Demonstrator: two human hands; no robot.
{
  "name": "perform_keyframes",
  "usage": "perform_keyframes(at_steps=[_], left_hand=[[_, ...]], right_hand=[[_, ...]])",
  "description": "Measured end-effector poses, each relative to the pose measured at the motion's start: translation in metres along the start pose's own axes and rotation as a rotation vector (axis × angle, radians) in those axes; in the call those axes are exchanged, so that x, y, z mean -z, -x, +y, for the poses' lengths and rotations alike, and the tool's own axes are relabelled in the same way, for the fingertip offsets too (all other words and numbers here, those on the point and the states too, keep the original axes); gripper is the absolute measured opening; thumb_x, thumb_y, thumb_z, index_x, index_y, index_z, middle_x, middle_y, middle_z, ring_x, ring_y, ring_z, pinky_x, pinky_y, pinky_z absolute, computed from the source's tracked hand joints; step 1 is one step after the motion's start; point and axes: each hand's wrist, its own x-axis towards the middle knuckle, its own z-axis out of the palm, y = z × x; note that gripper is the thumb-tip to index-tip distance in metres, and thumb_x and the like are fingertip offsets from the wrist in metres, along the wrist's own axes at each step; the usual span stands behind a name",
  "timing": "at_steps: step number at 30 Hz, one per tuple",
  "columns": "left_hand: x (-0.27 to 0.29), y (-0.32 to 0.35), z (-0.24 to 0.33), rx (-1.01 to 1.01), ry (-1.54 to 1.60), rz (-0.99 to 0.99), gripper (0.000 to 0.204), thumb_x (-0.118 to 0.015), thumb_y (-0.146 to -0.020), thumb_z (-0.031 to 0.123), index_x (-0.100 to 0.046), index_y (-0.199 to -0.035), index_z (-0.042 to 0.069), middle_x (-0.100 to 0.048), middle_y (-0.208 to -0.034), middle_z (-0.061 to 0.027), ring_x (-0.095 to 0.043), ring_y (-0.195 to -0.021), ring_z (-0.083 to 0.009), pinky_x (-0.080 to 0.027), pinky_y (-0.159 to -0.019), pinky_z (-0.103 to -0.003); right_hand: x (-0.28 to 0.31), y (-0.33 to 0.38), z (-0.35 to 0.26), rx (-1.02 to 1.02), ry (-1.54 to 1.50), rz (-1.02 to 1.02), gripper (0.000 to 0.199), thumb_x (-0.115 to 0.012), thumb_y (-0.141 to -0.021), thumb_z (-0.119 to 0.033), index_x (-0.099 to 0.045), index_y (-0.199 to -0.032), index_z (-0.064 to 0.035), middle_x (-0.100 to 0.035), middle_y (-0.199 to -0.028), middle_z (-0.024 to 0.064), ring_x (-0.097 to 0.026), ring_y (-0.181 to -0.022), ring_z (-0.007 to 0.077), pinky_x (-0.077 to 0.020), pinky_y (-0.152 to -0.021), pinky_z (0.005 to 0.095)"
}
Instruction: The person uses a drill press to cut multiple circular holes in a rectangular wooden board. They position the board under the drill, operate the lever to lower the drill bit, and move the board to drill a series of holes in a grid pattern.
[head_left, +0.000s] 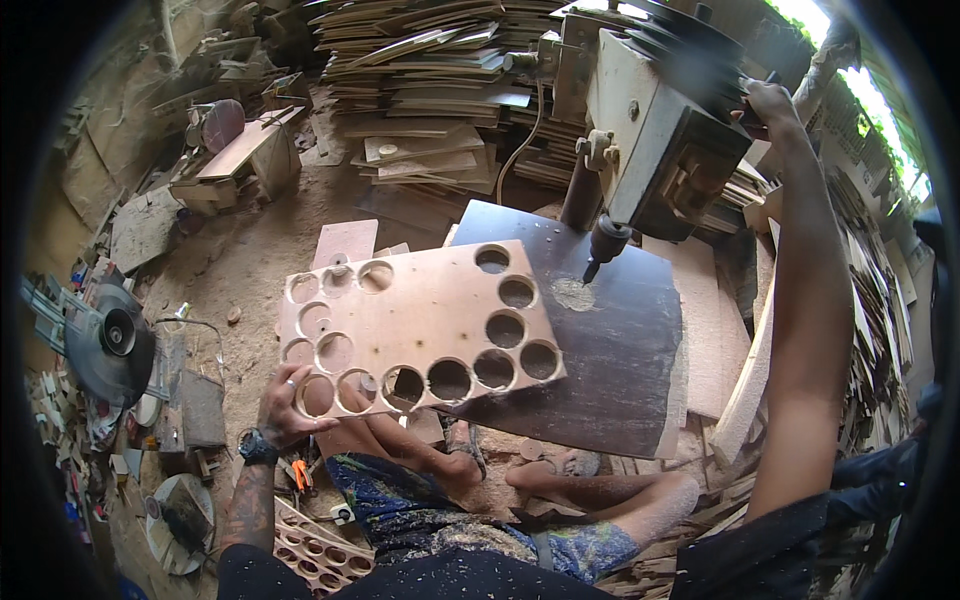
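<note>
My left hand [287, 408] grips the near left corner of a thin wooden board [420, 320]. Large round holes run along much of its edge, and several small dark marks dot its solid middle. The board's right part lies over the dark table [620, 350] of a drill press [645, 130], while the left part juts out over my legs. At the upper right, my raised right hand [768, 106] is closed round the drill press's feed handle. The chuck [608, 240] with its dark bit points down beyond the board, apart from it, near a worn pale patch [575, 294].
Stacked thin boards [420, 80] stand behind the press. A fan [118, 335] is at the left, with a disc sander [222, 126] farther back. Another holed board [315, 550] lies by my left side. Wood scraps lean at the right [870, 290]; sawdust covers the floor [225, 270].
</note>
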Motion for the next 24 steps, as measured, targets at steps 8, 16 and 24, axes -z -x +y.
perform_keyframes(at_steps=[8,16,24], left_hand=[[-0.036,-0.013,0.032,-0.067,-0.008,0.038,0.101,-0.091,-0.056,0.067,-0.065,-0.127,0.001,-0.062,-0.119,-0.0141,-0.063,-0.11,-0.0351,-0.049,-0.103,-0.051],[-0.109,-0.075,0.139,-0.168,0.115,-0.022,0.102,-0.084,-0.06,0.075,-0.064,-0.127,0.002,-0.061,-0.121,-0.014,-0.056,-0.122,-0.0334,-0.028,-0.122,-0.058],[-0.131,-0.089,0.167,-0.233,0.117,0.001,0.1,-0.084,-0.061,0.074,-0.063,-0.13,0.004,-0.06,-0.119,-0.0121,-0.057,-0.118,-0.0328,-0.034,-0.119,-0.056]], right_hand=[[0.001,0.008,-0.002,0.001,-0.014,-0.009,0.031,-0.058,-0.099,-0.04,-0.072,-0.103,-0.0126,-0.073,-0.09,-0.0015,-0.074,-0.072,0.0147,-0.0579,-0.067,0.0374],[0.001,0.016,-0.002,0.006,-0.021,-0.037,0.031,-0.057,-0.1,-0.041,-0.07,-0.105,-0.0123,-0.07,-0.089,-0.0009,-0.074,-0.077,0.0153,-0.0567,-0.069,0.039],[0.0,0.013,-0.008,0.002,0.057,-0.042,0.028,-0.054,-0.097,-0.032,-0.074,-0.105,-0.0134,-0.073,-0.094,-0.0015,-0.075,-0.079,0.0152,-0.0582,-0.07,0.0379]])
